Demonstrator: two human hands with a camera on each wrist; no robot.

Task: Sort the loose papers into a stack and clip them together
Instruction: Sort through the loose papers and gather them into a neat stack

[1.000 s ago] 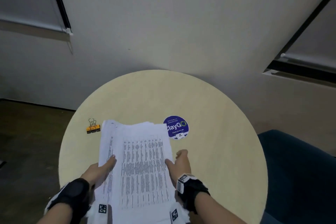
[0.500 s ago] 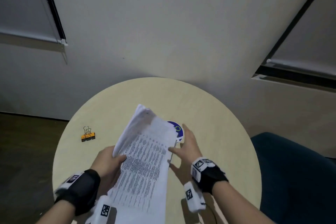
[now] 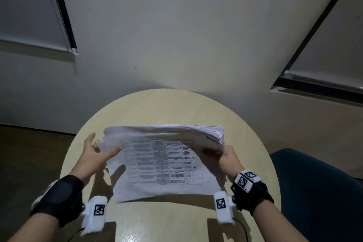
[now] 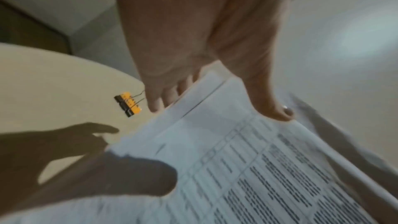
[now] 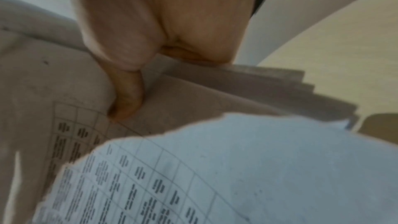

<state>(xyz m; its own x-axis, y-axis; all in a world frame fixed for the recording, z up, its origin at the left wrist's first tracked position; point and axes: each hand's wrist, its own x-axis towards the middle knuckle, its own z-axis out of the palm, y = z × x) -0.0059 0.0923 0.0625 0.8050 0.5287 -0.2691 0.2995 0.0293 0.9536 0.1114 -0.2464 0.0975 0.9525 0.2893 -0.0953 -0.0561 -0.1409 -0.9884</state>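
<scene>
A stack of printed papers (image 3: 165, 163) hangs tilted and landscape above the round table (image 3: 167, 104), its sheets fanned unevenly at the far edge. My right hand (image 3: 220, 153) grips its right edge, thumb (image 5: 127, 101) on top and fingers beneath. At the stack's left edge, my left hand (image 3: 102, 147) is spread with straight fingers, and its thumb (image 4: 277, 110) lies on the top sheet (image 4: 247, 168). An orange and black binder clip (image 4: 128, 104) lies on the table just past the left fingertips; the head view shows only its wire handles (image 3: 96, 140).
A dark blue chair (image 3: 314, 192) stands right of the table. A wall with window blinds rises behind it. Bare tabletop shows beyond and in front of the papers.
The stack has swung from portrait to landscape and hides the blue sticker. My right hand moved from beside it to grip its right edge; my left hand shifted to the left edge and spread.
</scene>
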